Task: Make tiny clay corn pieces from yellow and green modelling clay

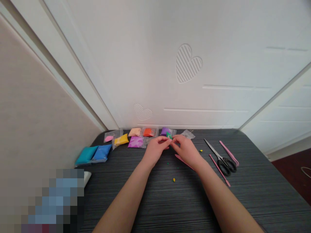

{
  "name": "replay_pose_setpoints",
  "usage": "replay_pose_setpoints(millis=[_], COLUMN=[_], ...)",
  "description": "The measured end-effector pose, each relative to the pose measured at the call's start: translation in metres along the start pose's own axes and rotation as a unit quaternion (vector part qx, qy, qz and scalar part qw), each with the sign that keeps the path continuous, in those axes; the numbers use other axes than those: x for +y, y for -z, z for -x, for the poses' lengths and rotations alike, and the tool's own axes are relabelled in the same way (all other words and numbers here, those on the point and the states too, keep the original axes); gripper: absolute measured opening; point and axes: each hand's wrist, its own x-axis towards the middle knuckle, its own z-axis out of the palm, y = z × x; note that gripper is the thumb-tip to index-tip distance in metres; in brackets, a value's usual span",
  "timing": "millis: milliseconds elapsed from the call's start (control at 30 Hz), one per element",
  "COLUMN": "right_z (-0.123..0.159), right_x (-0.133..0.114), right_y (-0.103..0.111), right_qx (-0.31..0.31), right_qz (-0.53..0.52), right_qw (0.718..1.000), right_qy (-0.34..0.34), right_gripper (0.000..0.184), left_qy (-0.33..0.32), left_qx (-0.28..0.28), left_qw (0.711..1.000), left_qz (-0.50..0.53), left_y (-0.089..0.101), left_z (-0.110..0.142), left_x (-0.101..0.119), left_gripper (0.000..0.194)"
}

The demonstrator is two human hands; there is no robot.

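At the far side of the dark table, my left hand and my right hand meet with fingertips pinched together. Between them shows a small piece of green clay, partly covered by the fingers; whether it is in a bag I cannot tell. Under my right wrist lies a pink modelling tool, half hidden. A small yellow-and-green piece rests nearer to me, and a similar yellow piece sits right of my right hand. Tiny green specks dot the tabletop below my hands.
Bagged clay lines the back: pink, yellow, peach, orange, magenta, purple. Teal and blue packets lie left. Scissors, pink tweezers and a pink stick tool lie right.
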Motion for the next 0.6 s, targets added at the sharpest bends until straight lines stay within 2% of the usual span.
replay_pose_setpoints(millis=[133, 333, 467, 600], right_z=[0.001, 0.002, 0.001, 0.002], right_x=[-0.001, 0.000, 0.000, -0.001], right_y=[0.000, 0.002, 0.002, 0.001], right_qx=[0.004, 0.001, -0.003, -0.013], right_qz=[0.004, -0.004, -0.005, 0.001], right_qw=[1.000, 1.000, 1.000, 1.000], right_qy=[0.004, 0.012, 0.015, 0.016], right_gripper=[0.012, 0.011, 0.010, 0.008], left_qy=[0.003, -0.004, -0.007, -0.005], left_qx=[-0.002, -0.056, -0.045, -0.028], left_qw=[1.000, 0.998, 0.999, 0.998], left_qz=[-0.018, -0.015, -0.005, -0.049], left_y=[0.002, 0.010, 0.010, 0.008], left_z=[0.001, 0.004, 0.004, 0.001], left_x=[0.004, 0.010, 0.007, -0.001], left_gripper=[0.030, 0.028, 0.027, 0.020])
